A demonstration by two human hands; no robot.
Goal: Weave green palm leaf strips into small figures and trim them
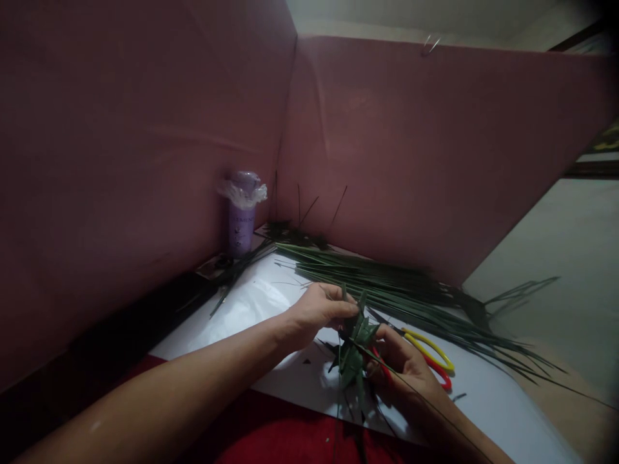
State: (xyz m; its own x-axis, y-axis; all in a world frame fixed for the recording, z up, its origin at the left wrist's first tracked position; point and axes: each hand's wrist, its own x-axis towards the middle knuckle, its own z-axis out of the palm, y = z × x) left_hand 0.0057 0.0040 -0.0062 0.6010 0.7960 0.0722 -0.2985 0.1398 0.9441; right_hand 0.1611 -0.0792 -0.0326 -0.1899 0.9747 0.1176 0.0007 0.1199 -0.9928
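A piece of folded green leaf strips [355, 357] with pointed ends is held up between my hands, above the white sheet. My left hand [326, 309] pinches its upper end between thumb and fingers. On the other side my right hand [403, 367] is closed around red-handled scissors [383, 366], whose blades are mostly hidden by the leaf piece. Long thin strips trail from the piece down toward me and across my right forearm. Just behind my right hand lies a second pair of scissors with yellow and red handles [442, 357].
Long green leaves [387, 280] lie in a bundle across the back of the white sheet [256, 303]. A purple tumbler [240, 225] with clear plastic round its top stands in the back left corner. Pink panels [411, 148] enclose the left and back. Red cloth [271, 428] lies in front.
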